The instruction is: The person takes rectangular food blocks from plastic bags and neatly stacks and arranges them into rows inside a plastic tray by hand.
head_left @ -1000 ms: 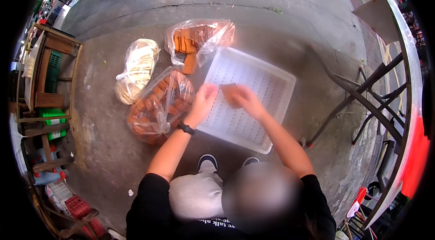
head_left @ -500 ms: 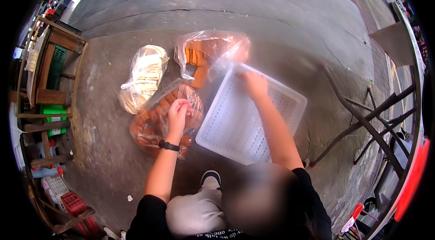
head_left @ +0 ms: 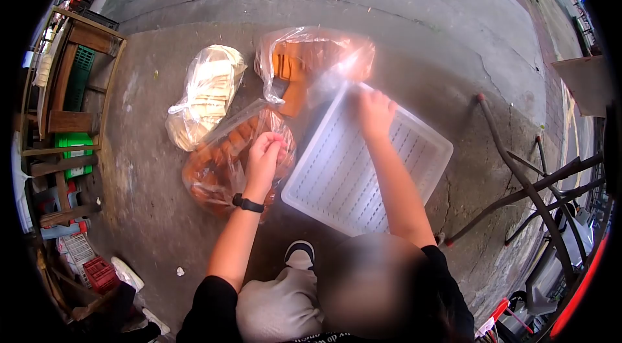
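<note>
My left hand (head_left: 264,154) is closed, thumb and fingertips pinched together, over a clear plastic bag of brown food pieces (head_left: 217,178). Whether bag film is between those fingers is hard to make out. My right hand (head_left: 376,116) has its fingers bent over the far rim of a white plastic tray (head_left: 334,181) with a slotted bottom. Beyond the tray's far left corner lies another clear bag with orange-brown slabs (head_left: 295,87). A knotted bag of pale, sliced pieces (head_left: 210,93) rests to the left of both.
A wooden stand (head_left: 94,38) with crates is on the left. Metal legs with red tips (head_left: 512,178) cross on the right. Another person's shoe (head_left: 127,274) shows at lower left, near a red crate (head_left: 100,275). Concrete ground (head_left: 427,38) stretches ahead.
My right hand has moved right along the tray's far rim. My left hand stays pinched over the brown pieces. The view has shifted slightly, and another person's shoes have come further in at lower left.
</note>
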Action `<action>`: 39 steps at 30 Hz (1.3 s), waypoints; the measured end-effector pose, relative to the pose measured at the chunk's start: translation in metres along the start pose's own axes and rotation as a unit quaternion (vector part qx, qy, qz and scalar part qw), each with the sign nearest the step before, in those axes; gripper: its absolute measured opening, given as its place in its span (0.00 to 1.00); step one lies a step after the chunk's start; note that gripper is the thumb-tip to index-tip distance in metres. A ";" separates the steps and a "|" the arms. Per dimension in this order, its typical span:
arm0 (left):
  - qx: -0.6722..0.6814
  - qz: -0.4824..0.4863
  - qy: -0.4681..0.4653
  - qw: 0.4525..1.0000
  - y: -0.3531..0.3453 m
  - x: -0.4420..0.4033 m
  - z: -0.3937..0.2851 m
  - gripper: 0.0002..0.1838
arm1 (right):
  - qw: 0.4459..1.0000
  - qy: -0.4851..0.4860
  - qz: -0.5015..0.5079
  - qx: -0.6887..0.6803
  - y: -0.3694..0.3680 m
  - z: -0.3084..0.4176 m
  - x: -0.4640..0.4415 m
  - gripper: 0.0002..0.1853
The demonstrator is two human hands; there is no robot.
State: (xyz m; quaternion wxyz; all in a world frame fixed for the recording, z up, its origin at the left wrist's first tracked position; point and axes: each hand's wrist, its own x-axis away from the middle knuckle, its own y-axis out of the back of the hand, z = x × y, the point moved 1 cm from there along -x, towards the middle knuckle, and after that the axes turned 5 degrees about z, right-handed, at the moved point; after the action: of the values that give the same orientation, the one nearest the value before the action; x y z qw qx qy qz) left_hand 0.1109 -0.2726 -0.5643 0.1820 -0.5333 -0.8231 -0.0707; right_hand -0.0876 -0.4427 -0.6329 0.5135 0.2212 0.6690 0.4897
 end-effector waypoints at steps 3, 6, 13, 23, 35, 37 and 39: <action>0.007 0.020 0.002 1.000 -0.015 -0.002 -0.005 0.05 | 0.995 -0.075 0.057 0.041 -0.008 -0.006 0.004 0.06; -0.006 0.047 -0.013 0.999 -0.023 -0.008 -0.002 0.04 | 0.993 -0.102 0.062 0.021 -0.005 -0.017 0.003 0.11; -0.023 0.069 -0.012 0.997 -0.036 -0.021 0.005 0.05 | 0.992 -0.091 0.083 -0.008 -0.005 -0.019 0.017 0.10; -0.016 0.042 -0.029 0.999 -0.038 -0.051 0.000 0.06 | 0.999 -0.023 0.002 -0.027 0.023 -0.009 0.020 0.10; -0.025 0.036 0.004 0.999 -0.025 -0.039 0.005 0.05 | 0.979 -0.094 0.161 -0.081 -0.014 -0.017 0.007 0.07; -0.024 0.033 0.009 0.999 -0.024 -0.038 0.005 0.05 | 0.979 -0.096 0.162 -0.079 -0.011 -0.016 0.006 0.07; -0.021 0.033 0.007 0.999 -0.024 -0.037 0.004 0.05 | 0.980 -0.096 0.156 -0.074 -0.010 -0.017 0.006 0.07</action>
State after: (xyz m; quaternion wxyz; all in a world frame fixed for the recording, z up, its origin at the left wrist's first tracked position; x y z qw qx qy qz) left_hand 0.1018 -0.3126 -0.5804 0.1788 -0.5631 -0.8022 -0.0860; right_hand -0.1030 -0.4492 -0.6446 0.5073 0.3302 0.5355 0.5889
